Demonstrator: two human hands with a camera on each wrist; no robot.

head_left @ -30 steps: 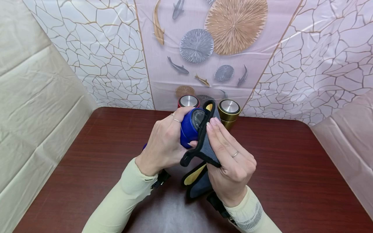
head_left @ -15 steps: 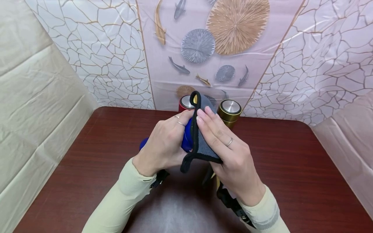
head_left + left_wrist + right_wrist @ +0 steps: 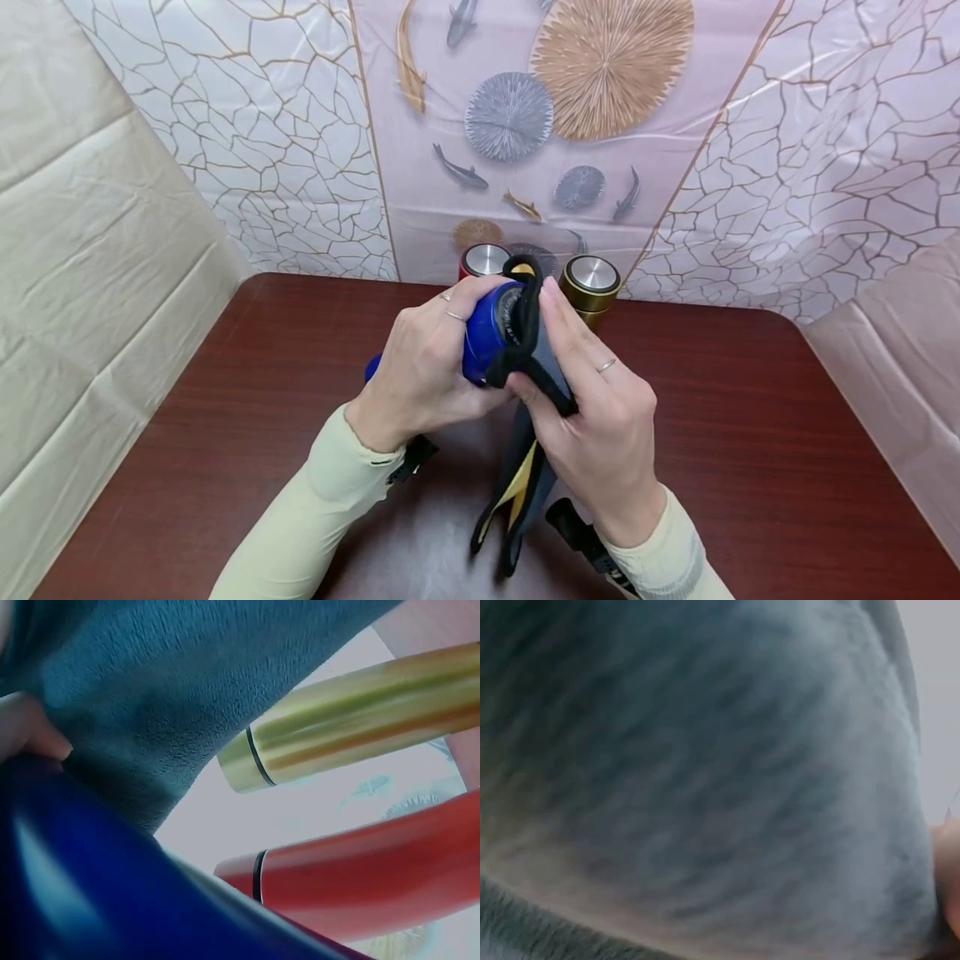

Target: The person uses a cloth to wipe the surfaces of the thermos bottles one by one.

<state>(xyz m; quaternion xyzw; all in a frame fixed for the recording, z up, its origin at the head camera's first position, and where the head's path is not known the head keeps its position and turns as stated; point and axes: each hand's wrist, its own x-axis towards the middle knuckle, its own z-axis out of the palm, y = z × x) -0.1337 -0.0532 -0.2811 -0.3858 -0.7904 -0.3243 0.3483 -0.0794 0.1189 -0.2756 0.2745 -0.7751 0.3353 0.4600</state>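
Observation:
A blue thermos flask (image 3: 483, 335) lies tilted in my left hand (image 3: 427, 358), which grips it round the body near one end. That end faces right, and its dark round face is partly covered by a cloth. My right hand (image 3: 600, 408) pinches the grey cloth (image 3: 551, 354) with black edging and a yellow underside against that end. Loose folds of the cloth hang below the hand toward the table. In the left wrist view the blue flask (image 3: 82, 877) fills the lower left, with the cloth (image 3: 165, 690) above it. Cloth pile (image 3: 720, 772) nearly fills the right wrist view.
Behind the hands stand a red flask (image 3: 484, 260) and a gold flask (image 3: 591, 283), both upright with silver-topped ends. They are on a dark red-brown wooden table (image 3: 750, 433). A patterned backdrop (image 3: 300, 150) rises at its far edge.
The cloth first covers the flask's end fully, then draws back to the right, showing part of the dark face again. Its hanging folds swing lower. The left hand stays nearly still.

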